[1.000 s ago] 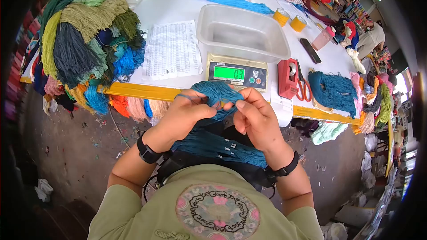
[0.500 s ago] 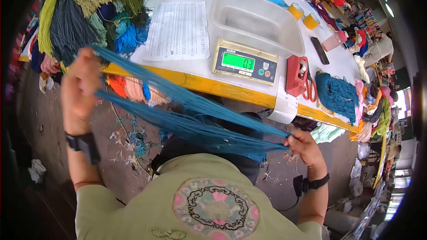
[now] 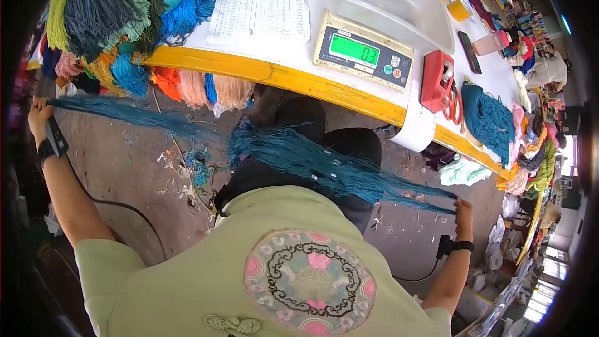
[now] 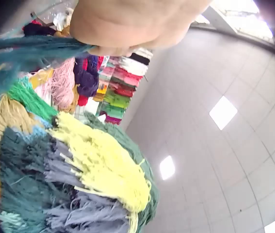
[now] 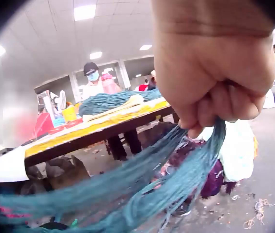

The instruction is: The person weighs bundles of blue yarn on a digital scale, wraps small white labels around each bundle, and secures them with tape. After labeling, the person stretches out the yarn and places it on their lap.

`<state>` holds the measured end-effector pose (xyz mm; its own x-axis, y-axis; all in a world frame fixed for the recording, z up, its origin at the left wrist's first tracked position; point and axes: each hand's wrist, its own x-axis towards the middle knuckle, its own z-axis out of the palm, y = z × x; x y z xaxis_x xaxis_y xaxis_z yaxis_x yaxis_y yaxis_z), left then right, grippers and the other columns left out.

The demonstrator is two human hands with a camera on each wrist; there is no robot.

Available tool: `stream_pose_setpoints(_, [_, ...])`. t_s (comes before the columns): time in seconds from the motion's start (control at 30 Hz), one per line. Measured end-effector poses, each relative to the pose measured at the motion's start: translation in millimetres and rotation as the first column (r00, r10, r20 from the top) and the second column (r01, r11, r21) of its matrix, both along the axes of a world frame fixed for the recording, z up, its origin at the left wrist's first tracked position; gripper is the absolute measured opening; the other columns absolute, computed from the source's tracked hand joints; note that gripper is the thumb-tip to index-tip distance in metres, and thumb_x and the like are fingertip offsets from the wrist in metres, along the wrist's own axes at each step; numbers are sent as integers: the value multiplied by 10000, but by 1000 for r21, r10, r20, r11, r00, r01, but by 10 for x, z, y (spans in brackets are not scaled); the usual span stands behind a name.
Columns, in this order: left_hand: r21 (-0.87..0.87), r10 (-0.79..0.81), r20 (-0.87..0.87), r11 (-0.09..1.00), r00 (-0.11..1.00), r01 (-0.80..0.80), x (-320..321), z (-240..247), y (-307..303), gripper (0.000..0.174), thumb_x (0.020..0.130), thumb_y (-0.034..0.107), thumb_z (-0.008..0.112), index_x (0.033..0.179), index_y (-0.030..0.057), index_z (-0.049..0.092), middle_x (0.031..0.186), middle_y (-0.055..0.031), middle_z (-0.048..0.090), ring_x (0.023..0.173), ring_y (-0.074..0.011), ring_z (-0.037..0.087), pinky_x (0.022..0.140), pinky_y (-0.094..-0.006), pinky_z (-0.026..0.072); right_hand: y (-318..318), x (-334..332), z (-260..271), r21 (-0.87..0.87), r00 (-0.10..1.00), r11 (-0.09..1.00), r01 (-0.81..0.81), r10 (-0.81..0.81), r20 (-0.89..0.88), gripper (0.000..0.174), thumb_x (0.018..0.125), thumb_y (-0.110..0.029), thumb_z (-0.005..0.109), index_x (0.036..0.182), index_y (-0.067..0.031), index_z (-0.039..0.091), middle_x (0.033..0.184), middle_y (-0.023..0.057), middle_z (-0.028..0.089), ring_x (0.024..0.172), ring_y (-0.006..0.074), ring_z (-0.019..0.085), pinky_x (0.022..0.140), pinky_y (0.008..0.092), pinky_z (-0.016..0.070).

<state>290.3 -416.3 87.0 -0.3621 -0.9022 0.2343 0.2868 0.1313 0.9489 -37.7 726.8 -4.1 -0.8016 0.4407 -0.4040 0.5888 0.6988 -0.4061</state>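
Observation:
A long teal yarn skein point(image 3: 299, 159) is stretched across the person's lap in the head view. At far left the left hand point(image 3: 40, 117) grips one end; in the left wrist view that hand point(image 4: 137, 24) covers the end of the teal strands point(image 4: 40, 47). The right hand point(image 3: 463, 215) holds the other end at the right, and in the right wrist view its fingers point(image 5: 220, 104) are curled round two bundles of the teal yarn point(image 5: 171, 179). The middle of the skein lies over the dark-clothed knees, with small white bits on it.
On the yellow-edged table point(image 3: 274, 78) stand a scale point(image 3: 365, 53) reading 0.3, a clear tub point(image 3: 387, 0), a red tape dispenser point(image 3: 437, 81), scissors point(image 3: 457, 106), a printed sheet point(image 3: 259, 6) and a teal skein point(image 3: 486, 115). Colourful yarns point(image 3: 100, 12) hang at the left.
Both hands, at first close together over the bundled yarn, have moved far apart and drawn the skein out long. The head view has shifted, so the table sits higher in it.

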Motion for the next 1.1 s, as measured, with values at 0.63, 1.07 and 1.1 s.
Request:
stream_pose_setpoints(0.63, [-213,-334,294,890,896,402,-2981,-1059,3979,158,969,195,635,979,41,669,657,44,505,607,-42,443,555,-227,355,-3847,-1238,4595,-37,23,-178,-983,79,-997,252,991,-206,479,872,-29,613,822,110,642,786,241,630,756,375,528])
stream_pose_setpoints(1.07, [-103,-400,306,888,864,448,-2966,-1048,3912,144,953,156,646,932,14,642,636,8,521,590,-65,453,557,-241,383,-4329,-1417,1901,656,43,258,-709,945,-325,114,920,-162,613,948,-57,579,821,134,626,820,363,633,788,405,449])
stream_pose_setpoints(1.1, [-104,-399,310,888,863,448,-2963,-1056,3917,145,953,156,647,929,13,641,637,7,521,592,-65,453,558,-243,385,-4217,-1320,1589,743,-68,212,-635,942,-328,126,912,-167,625,924,-53,574,775,118,611,808,364,625,808,446,431])
